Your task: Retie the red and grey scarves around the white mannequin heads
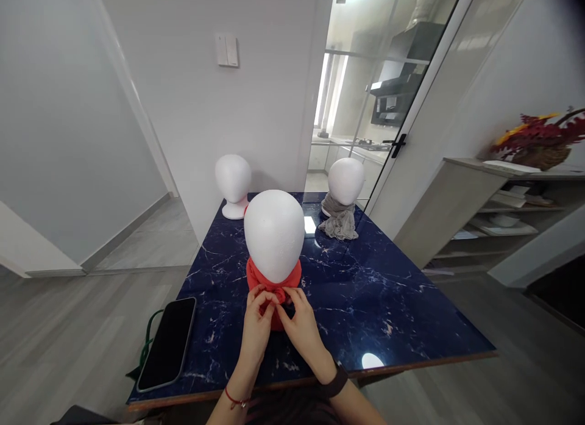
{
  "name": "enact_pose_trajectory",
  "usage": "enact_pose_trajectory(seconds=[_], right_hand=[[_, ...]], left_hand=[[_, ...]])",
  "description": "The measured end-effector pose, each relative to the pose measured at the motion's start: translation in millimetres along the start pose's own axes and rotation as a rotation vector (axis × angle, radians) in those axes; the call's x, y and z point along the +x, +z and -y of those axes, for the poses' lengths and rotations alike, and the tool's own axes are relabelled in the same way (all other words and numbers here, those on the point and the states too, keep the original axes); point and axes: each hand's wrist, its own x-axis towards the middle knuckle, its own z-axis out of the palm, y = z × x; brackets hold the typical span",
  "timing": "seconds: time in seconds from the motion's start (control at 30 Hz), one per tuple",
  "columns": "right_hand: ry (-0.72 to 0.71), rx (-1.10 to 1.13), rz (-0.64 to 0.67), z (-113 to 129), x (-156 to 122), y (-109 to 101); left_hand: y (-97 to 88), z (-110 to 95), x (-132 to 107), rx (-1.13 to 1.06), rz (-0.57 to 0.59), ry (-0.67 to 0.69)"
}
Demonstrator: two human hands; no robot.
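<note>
A white foam mannequin head (274, 233) stands upright at the near middle of the table, with a red scarf (253, 275) wrapped round its neck. Both my hands meet at the front of that scarf, just under the chin. My left hand (256, 318) pinches the gathered cloth between thumb and fingers. From the other side my right hand (299, 318) grips the same bunched, knot-like part. The fingers partly cover it, and the scarf's lower end hangs below them.
The blue marbled table (361, 291) also carries a bare white head (233, 184) at back left, another head (346, 181) with a grey scarf (340, 221) at back right, and a phone (168, 342) at front left. A glass door (375, 89) stands behind, shelves (498, 211) at right.
</note>
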Motion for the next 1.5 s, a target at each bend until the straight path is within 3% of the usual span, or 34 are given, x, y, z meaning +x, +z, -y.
enact_pose_trajectory(seconds=[0.1, 0.23, 0.33, 0.57, 0.73, 0.87, 1.03, 1.17, 1.27, 1.37, 1.5], right_hand=[[0.062, 0.021, 0.025, -9.5, 5.2, 1.5], [0.139, 0.240, 0.052, -15.8, 7.1, -1.4], [0.127, 0.341, 0.017, -13.8, 2.2, -4.1], [-0.033, 0.120, 0.095, -5.7, -10.7, -5.8], [0.041, -0.021, 0.027, -11.6, -6.5, -0.6], [0.098, 0.046, 0.023, -17.0, -2.0, 1.4], [0.093, -0.053, 0.086, -9.3, -2.6, -8.9], [-0.009, -0.203, 0.034, -2.8, 2.7, -23.6], [-0.059, -0.170, -0.028, -5.7, 15.6, -32.2], [-0.109, -0.195, -0.049, -14.9, 32.2, -36.1], [-0.149, -0.242, -0.040, -29.4, 52.1, -36.3]], left_hand=[[-0.5, 2.6, 1.0, 0.012, 0.043, 0.051], [-1.6, 9.9, 1.8, 0.067, -0.039, 0.099], [-0.9, 13.7, 2.5, 0.106, -0.020, 0.119], [2.4, 18.2, 9.1, 0.223, 0.050, 0.113], [-3.4, 22.3, 10.8, 0.279, 0.087, 0.118], [-8.2, 24.5, 10.6, 0.286, 0.097, 0.135], [-10.8, 30.0, 14.3, 0.281, 0.082, 0.136], [-14.4, 31.0, 12.4, 0.242, 0.089, 0.183], [-21.9, 31.9, 5.9, 0.174, -0.024, 0.176], [-33.7, 35.7, 0.3, 0.153, -0.157, 0.052], [-50.6, 40.5, 1.1, 0.242, -0.174, -0.001]])
